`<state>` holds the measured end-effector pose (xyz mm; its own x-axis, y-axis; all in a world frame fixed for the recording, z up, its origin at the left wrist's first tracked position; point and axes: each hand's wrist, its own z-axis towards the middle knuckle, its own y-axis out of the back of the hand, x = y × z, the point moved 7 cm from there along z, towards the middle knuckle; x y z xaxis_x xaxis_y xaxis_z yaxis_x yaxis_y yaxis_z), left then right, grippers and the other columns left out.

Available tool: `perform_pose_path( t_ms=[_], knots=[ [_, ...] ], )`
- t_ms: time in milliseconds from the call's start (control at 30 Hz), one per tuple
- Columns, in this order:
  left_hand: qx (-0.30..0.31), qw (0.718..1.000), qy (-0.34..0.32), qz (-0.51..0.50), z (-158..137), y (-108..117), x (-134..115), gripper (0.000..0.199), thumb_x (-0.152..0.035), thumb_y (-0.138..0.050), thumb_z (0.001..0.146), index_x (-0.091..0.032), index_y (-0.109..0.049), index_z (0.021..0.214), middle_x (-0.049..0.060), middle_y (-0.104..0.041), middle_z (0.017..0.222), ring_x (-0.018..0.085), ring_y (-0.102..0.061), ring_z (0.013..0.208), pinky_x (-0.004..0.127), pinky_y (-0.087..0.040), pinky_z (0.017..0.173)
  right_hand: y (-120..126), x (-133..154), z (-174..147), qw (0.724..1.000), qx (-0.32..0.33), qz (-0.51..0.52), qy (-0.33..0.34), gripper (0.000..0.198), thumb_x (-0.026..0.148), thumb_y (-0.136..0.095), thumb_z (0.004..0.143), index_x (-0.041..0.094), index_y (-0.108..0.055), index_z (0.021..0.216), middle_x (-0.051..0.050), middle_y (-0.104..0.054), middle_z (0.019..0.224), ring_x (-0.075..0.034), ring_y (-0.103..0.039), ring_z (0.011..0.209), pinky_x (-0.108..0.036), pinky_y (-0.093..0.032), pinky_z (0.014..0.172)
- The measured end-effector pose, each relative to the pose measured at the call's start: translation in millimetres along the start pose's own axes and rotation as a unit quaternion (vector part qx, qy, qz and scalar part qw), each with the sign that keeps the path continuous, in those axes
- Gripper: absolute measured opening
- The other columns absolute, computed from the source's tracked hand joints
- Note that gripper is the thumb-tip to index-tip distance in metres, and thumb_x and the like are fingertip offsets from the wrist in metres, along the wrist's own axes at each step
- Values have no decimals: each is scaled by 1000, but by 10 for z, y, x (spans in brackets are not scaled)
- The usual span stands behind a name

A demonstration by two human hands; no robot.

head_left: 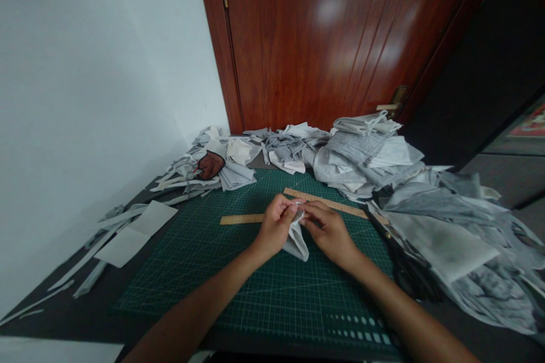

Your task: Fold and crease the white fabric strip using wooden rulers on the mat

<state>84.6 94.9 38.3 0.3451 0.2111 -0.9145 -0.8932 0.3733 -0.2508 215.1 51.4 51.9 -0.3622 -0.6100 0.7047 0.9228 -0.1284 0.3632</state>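
Between both hands hangs a small piece of pale grey fabric (297, 243), folded and tapering to a corner at the bottom. My left hand (276, 224) pinches its top edge between thumb and fingers. From the other side my right hand (327, 231) grips the same edge, its fingertips close to the left ones. The fabric is over a green cutting mat (204, 278) with a printed grid. Behind the hands lie a wooden ruler (327, 202) and a second wooden ruler (242, 219), partly hidden by my left hand.
Black-handled scissors (404, 264) lie at the mat's right edge. Beside them spreads a heap of grey cloth (460, 238), with a taller fabric stack (361, 153) behind. At left are scraps, a paper sheet (136, 232) and a brown, black-edged piece (212, 165). A wooden door (306, 39) stands behind.
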Motion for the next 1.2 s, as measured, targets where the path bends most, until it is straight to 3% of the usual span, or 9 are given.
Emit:
perform_pose_path(
  t_ms=[167, 300, 567, 733, 900, 1000, 1100, 1200],
  knots=[
    [14, 1000, 10, -3, -17, -26, -7, 46, -61, -77, 84, -20, -57, 85, 12, -77, 117, 25, -72, 109, 37, -53, 95, 23, 72, -22, 997, -25, -57, 35, 39, 9, -61, 92, 30, -75, 122, -7, -74, 111, -23, -72, 98, -39, -59, 87],
    [25, 1000, 12, -9, -19, -52, -11, 45, -60, -79, 83, -20, -56, 85, 11, -78, 113, 25, -73, 105, 37, -53, 93, 45, 87, -27, 995, -29, -77, 50, 25, 17, -65, 96, 28, -75, 116, -7, -74, 107, -24, -72, 96, -39, -59, 85],
    [7, 1000, 25, 10, -3, -52, 31, 40, -54, -80, 82, -20, -59, 81, 2, -72, 82, 18, -67, 80, 29, -50, 77, 90, 176, -26, 987, -20, -116, 107, 14, 24, -57, 104, 26, -70, 109, -6, -72, 100, -23, -67, 94, -40, -52, 84],
    [10, 997, 66, 36, -79, -116, 119, 34, -45, -77, 82, -21, -54, 75, -4, -57, 68, 13, -53, 63, 24, -43, 63, 87, 153, -55, 976, -37, -203, 73, 20, 29, -51, 106, 25, -68, 95, -5, -64, 90, -25, -60, 88, -43, -45, 80],
    [8, 995, 87, 56, -107, -117, 159, 27, -39, -74, 82, -20, -55, 76, -4, -56, 68, 13, -52, 64, 23, -43, 62, 60, 140, -93, 969, -70, -229, 54, 21, 27, -48, 104, 25, -63, 89, -7, -61, 99, -27, -56, 97, -45, -41, 86],
    [0, 994, 62, 86, -73, -84, 148, 23, -36, -73, 83, -20, -58, 75, -2, -60, 71, 14, -55, 67, 24, -45, 65, 53, 135, -102, 971, -74, -224, 50, 22, 28, -48, 105, 24, -65, 91, -7, -60, 96, -27, -56, 94, -44, -41, 84],
    [-44, 991, 16, 125, -53, -11, 102, 20, -35, -69, 86, -19, -61, 78, 1, -64, 76, 16, -59, 73, 26, -46, 69, 62, 108, -92, 974, -74, -210, 34, 24, 33, -51, 105, 25, -69, 91, -6, -60, 87, -26, -56, 87, -42, -40, 78],
    [-94, 986, -24, 136, -49, 75, 37, 21, -40, -66, 90, -20, -61, 85, 2, -66, 79, 18, -61, 76, 28, -47, 70, 38, 21, -64, 994, -54, -96, -12, 29, 38, -50, 106, 25, -70, 90, -4, -64, 82, -24, -59, 79, -38, -42, 73]
  ],
)
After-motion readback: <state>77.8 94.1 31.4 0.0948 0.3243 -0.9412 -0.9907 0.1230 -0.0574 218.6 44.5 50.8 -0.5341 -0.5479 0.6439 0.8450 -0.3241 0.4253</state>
